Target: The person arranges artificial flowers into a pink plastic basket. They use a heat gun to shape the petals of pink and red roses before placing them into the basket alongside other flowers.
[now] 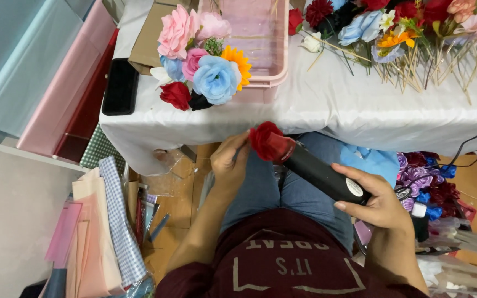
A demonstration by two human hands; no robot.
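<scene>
— So, status at that moment?

— My left hand (230, 160) pinched the red flower (264, 139) just below the table (332, 110) edge; my right hand (376, 204) gripped the black heat tool (321, 174), nozzle touching it. Finished bouquet (200, 60) lay on the table; loose stems (415, 44) remained.

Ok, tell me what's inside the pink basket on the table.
The pink basket holds a few thin wooden sticks on its floor. The bouquet leaning against it hides its left side, and the far end is out of frame.
</scene>
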